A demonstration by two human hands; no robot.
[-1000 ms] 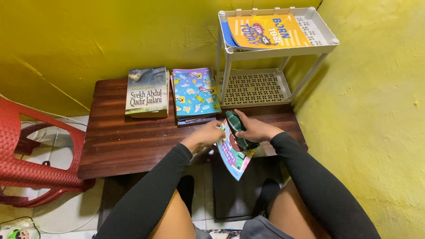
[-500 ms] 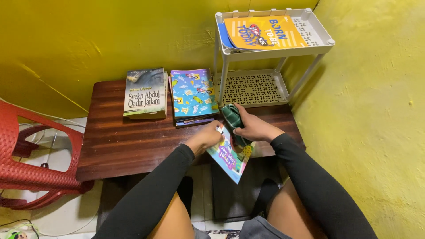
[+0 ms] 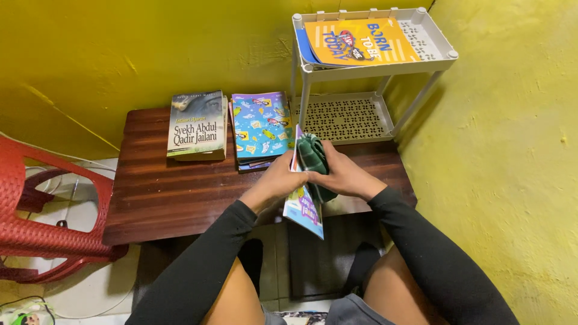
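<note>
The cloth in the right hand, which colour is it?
Dark green cloth, seen in the head view.

The red chair is cut off by the left edge. The thin booklet stands edge-on between the left hand and right hand, its cover mostly hidden. The dark green cloth conceals the fingertips. Books beneath the blue patterned one near the table's back edge show only margins.

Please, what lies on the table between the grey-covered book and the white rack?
In the head view, a stack of colourful booklets lies between the grey-covered book and the white rack.
</note>
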